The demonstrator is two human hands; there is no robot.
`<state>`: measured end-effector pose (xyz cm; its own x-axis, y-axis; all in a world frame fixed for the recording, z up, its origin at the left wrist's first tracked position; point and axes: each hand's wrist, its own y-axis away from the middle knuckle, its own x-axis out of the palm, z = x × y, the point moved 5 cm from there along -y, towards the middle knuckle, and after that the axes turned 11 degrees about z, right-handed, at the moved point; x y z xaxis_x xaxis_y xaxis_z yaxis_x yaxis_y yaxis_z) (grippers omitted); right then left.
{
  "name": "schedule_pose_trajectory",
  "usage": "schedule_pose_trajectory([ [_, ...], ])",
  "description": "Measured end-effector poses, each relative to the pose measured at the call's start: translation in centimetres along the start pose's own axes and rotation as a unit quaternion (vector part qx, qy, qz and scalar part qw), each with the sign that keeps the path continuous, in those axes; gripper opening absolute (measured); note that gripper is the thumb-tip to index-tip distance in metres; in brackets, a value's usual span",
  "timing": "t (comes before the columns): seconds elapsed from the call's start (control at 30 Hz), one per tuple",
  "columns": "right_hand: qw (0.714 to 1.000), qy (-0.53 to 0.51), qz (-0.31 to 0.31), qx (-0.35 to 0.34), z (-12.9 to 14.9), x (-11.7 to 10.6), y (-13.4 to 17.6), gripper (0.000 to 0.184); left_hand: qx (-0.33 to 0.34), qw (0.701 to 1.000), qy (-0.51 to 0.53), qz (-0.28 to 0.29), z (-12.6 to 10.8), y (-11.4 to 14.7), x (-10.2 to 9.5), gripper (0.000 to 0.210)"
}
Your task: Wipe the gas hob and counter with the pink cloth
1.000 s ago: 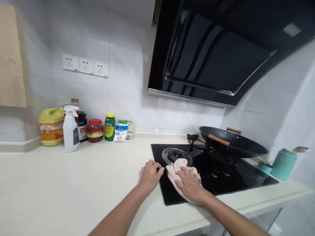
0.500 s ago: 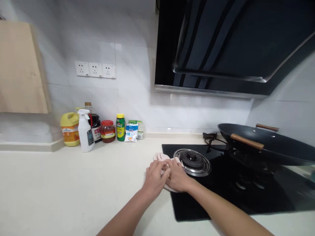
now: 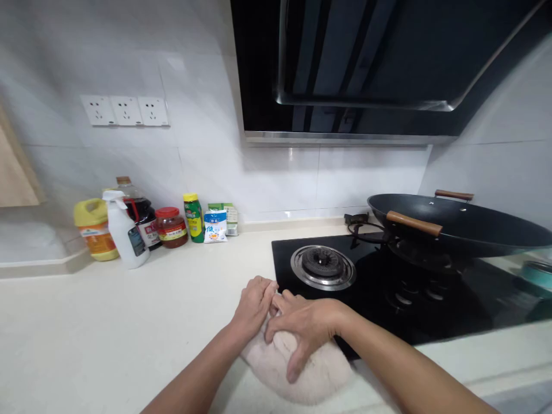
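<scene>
Along the far left of the counter (image 3: pixel 181 322), from the head view, we see a row of containers. A yellow jug (image 3: pixel 95 231) stands leftmost, beside a white spray bottle (image 3: pixel 124 233), whose contents we cannot make out. Just behind, a brown-capped bottle (image 3: pixel 146 221) holds dark liquid. Next come a red-lidded jar (image 3: pixel 171 229) with reddish-brown contents, a green bottle (image 3: pixel 194 221) with a yellow cap, and a white-and-blue packet (image 3: pixel 215 227) in front of a green one. On the right, a black wok (image 3: pixel 470 227) with wooden handles sits over the hob's far burner area; a teal container (image 3: pixel 537 275) shows at the right edge.

The black glass hob (image 3: pixel 371 310) has a bare burner (image 3: pixel 322 265) on its left. Near us, a pale cloth (image 3: pixel 314 376) lies across the counter and the hob's near left corner. Our right hand (image 3: pixel 307 321) spreads on it, thumb well apart from the fingers; our left hand (image 3: pixel 255 303) meets it at the cloth's far edge, and we cannot tell whether it grips. Above hangs a dark range hood (image 3: pixel 366 69); three sockets (image 3: pixel 126 110) line the tiled wall (image 3: pixel 202 115).
</scene>
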<state>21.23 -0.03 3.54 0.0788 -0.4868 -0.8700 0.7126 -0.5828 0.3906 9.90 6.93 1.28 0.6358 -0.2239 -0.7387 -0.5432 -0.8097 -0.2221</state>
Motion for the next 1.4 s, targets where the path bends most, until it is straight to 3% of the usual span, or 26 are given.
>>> schedule_pose_trajectory([
  [0.1,0.999,-0.005,0.011,-0.043,0.1,0.4,-0.7,0.065,-0.026,0.999,0.026,0.001,0.0,0.0,-0.4,0.046],
  [0.23,0.997,-0.040,-0.053,-0.043,-2.0,-0.1,-1.3,0.049,-0.014,0.999,0.042,-0.014,0.1,-0.2,-0.9,0.046],
  [0.33,0.984,-0.063,-0.164,0.025,-4.7,-0.8,-1.8,0.045,0.014,0.999,0.030,-0.030,0.2,-0.4,-1.0,0.042],
  [0.47,0.943,-0.068,-0.290,0.151,-7.1,-1.2,-1.9,0.043,0.041,0.999,0.012,-0.029,0.2,-0.4,-0.7,0.039],
  [0.53,0.939,-0.056,-0.298,0.161,-7.0,-1.1,-1.9,0.041,0.039,0.999,0.006,-0.019,0.4,-0.4,-0.5,0.043],
  [0.77,0.957,-0.077,-0.272,0.060,-4.9,-0.7,-2.4,0.035,-0.011,1.000,0.009,-0.020,1.0,-0.6,-0.7,0.050],
  [0.87,0.953,-0.093,-0.285,0.039,-5.2,-0.7,-2.8,0.035,-0.012,1.000,-0.013,0.010,0.9,-0.6,-0.4,0.048],
  [0.93,0.942,-0.132,-0.307,0.033,-6.2,-1.0,-2.9,0.024,-0.013,0.998,-0.046,0.039,0.7,-0.5,-0.1,0.049],
  [1.03,0.903,-0.179,-0.382,0.082,-8.5,-2.0,-2.2,0.020,-0.027,0.993,-0.091,0.074,0.3,-0.1,0.2,0.056],
  [1.17,0.862,-0.147,-0.449,0.185,-10.8,-2.8,-0.8,0.025,-0.030,0.977,-0.166,0.129,-0.9,0.7,0.7,0.072],
  [1.27,0.864,-0.132,-0.440,0.206,-11.4,-2.5,-1.0,0.025,-0.034,0.965,-0.209,0.158,-1.8,1.2,1.3,0.074],
  [1.4,0.879,-0.116,-0.420,0.194,-11.3,-2.1,-1.6,0.029,-0.062,0.953,-0.240,0.176,-3.1,1.8,2.2,0.057],
])
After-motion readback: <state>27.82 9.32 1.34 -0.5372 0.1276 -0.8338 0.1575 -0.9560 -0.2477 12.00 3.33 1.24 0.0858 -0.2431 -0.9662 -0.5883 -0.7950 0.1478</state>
